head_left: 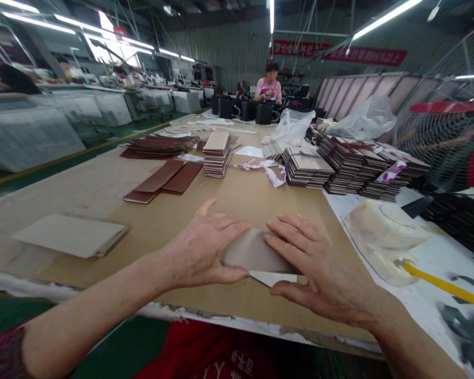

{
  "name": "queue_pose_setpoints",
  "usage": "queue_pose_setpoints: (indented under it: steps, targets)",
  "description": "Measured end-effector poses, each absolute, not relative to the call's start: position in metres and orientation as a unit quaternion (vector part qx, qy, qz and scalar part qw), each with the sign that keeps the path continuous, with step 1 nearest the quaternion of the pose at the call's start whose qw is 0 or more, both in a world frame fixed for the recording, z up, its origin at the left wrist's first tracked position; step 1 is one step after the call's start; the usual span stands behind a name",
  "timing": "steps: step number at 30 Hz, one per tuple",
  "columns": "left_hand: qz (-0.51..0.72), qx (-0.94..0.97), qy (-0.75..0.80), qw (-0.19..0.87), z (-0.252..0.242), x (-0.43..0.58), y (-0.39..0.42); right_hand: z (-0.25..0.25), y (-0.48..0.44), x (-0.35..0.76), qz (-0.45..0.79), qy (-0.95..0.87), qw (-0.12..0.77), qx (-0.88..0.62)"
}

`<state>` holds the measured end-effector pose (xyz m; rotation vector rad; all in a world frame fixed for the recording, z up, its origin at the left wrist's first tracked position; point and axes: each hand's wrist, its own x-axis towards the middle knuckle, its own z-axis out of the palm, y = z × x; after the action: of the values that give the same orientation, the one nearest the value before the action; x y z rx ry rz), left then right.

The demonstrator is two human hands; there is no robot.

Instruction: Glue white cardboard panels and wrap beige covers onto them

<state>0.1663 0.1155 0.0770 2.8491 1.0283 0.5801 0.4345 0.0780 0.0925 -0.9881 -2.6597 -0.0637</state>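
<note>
A grey-beige folded panel [256, 251], smooth like leather-covered board, lies between my two hands over the table in front of me. My left hand [213, 247] grips its left end, thumb at the near edge and fingers along the far edge. Across its right part lie the fingers of my right hand [304, 252], with the thumb at the near side. A whitish flap [274, 278] shows under the panel's near edge. To the left rests a small pile of beige panels [71, 234]. Brown panels [161, 181] lie beyond my left hand.
A stack of folded panels [217, 152] stands mid-table, with brown pieces [158, 146] beside it. Bundled stacks [308, 167] line the right. A whitish container [383, 237] with a yellow handle [446, 284] sits at right. A person [269, 87] works at the far end.
</note>
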Motion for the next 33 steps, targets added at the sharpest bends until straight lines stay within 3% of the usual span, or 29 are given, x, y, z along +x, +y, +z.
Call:
queue_pose_setpoints:
  steps: [5, 9, 12, 16, 21, 33]
  targets:
    - [0.205, 0.925, 0.317, 0.048, 0.086, 0.165, 0.115, 0.079, 0.079, 0.435, -0.021, -0.919, 0.168, -0.355]
    - [0.240, 0.871, 0.416, 0.103, 0.086, 0.127, 0.133, 0.068, 0.085, 0.462, -0.044, -0.866, 0.229, -0.442]
    - [0.160, 0.865, 0.454, 0.141, 0.063, 0.099, 0.146, 0.052, 0.088, 0.484, -0.031, -0.817, 0.255, -0.516]
    - [0.083, 0.885, 0.412, 0.203, 0.019, 0.093, 0.159, 0.030, 0.086, 0.488, 0.025, -0.813, 0.216, -0.540]
    - [0.106, 0.888, 0.392, 0.214, -0.004, 0.101, 0.173, 0.023, 0.087, 0.471, 0.037, -0.824, 0.186, -0.534]
    - [0.162, 0.861, 0.436, 0.205, -0.016, 0.102, 0.153, -0.004, 0.090, 0.469, 0.063, -0.796, 0.235, -0.554]
